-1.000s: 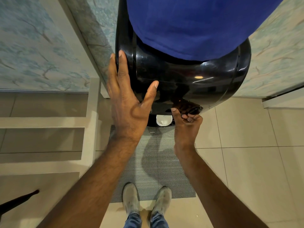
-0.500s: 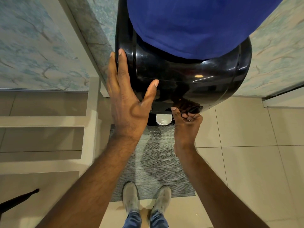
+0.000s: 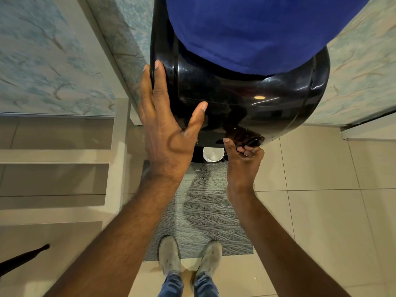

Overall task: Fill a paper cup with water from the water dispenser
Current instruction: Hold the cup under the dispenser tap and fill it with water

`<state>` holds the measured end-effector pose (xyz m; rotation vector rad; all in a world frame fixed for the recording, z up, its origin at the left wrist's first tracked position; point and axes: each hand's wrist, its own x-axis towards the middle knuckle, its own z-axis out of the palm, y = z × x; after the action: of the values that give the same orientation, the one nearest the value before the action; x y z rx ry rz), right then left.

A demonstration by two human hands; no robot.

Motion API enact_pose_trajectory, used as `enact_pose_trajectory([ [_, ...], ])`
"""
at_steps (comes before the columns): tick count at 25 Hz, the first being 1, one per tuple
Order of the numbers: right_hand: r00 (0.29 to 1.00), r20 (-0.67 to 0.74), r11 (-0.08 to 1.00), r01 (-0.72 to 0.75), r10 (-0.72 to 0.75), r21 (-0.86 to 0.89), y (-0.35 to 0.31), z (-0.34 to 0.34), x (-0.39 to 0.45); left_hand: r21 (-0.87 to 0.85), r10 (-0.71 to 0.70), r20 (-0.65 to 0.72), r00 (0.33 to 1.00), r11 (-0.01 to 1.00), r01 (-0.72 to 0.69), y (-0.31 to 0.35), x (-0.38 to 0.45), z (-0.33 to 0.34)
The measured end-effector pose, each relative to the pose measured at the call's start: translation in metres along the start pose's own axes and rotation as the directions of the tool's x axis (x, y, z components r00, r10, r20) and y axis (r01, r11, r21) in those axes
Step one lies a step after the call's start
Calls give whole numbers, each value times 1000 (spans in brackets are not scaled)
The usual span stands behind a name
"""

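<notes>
Nothing has shifted since a second ago; left hand [image 3: 165,133] lies spread on the water dispenser [image 3: 246,99]; right hand [image 3: 244,161] fingers [image 3: 246,150] curl round its tap lever [image 3: 255,141]; paper cup [image 3: 213,154] sits beneath; hold steady, release before overflow.

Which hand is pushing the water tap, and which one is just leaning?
The right hand curls its fingers on the black tap lever, beside the paper cup. The left hand lies flat on the black dispenser.

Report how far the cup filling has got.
Done: the paper cup stands under the black water dispenser. In hand: the right hand grips the tap lever; the left hand lies flat against the dispenser's side. Left: the water level cannot be judged; lifting the cup out.
</notes>
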<state>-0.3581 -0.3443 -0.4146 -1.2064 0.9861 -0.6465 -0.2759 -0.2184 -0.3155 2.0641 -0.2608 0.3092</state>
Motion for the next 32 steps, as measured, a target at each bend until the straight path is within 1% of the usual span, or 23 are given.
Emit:
enact_pose_trajectory([
  [32, 1000, 11, 999, 6, -6, -32, 8, -4, 5, 6, -6, 5, 1000, 1000, 6, -2, -1, 0],
])
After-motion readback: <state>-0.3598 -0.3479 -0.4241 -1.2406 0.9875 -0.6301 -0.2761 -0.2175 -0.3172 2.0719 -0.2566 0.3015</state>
